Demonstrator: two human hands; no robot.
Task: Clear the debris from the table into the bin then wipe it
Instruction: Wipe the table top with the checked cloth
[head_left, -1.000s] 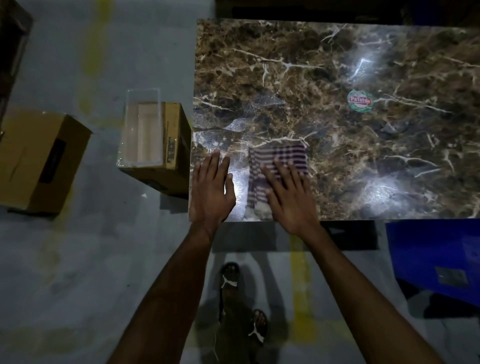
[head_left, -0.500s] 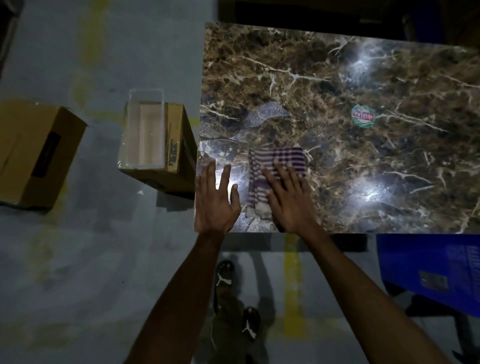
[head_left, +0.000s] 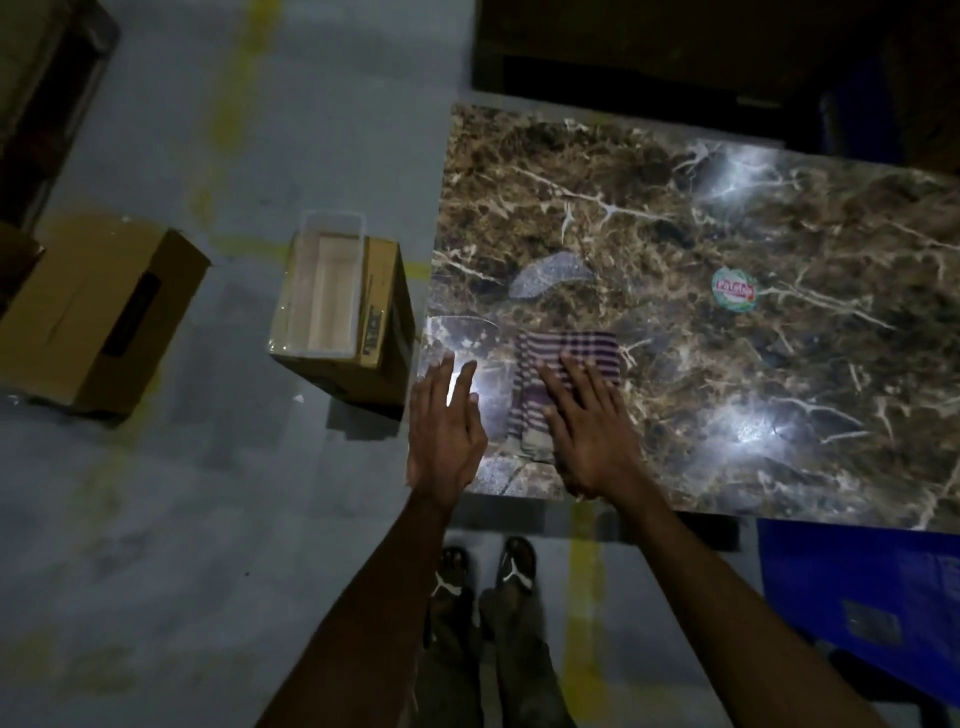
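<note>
A brown marble-patterned table (head_left: 727, 208) fills the upper right. A folded purple-and-white striped cloth (head_left: 566, 348) lies near its front left corner. My right hand (head_left: 587, 431) presses flat on the cloth's near half, fingers spread. My left hand (head_left: 447, 431) lies flat and empty at the table's left front corner, just left of the cloth. A clear plastic bin (head_left: 322, 291) sits on top of a cardboard box (head_left: 379, 332) on the floor, close to the table's left edge. Wet streaks show on the table beyond the cloth.
A round green-and-red sticker (head_left: 733, 290) is on the table's middle. A second cardboard box (head_left: 98, 312) lies further left on the grey floor. A blue object (head_left: 857, 582) is under the table's front right. My sandalled feet (head_left: 483, 566) stand below the table edge.
The view has shifted, so the table sits further right and lower in the frame. Both hands remain flat at the front left corner, the right one on the cloth.
</note>
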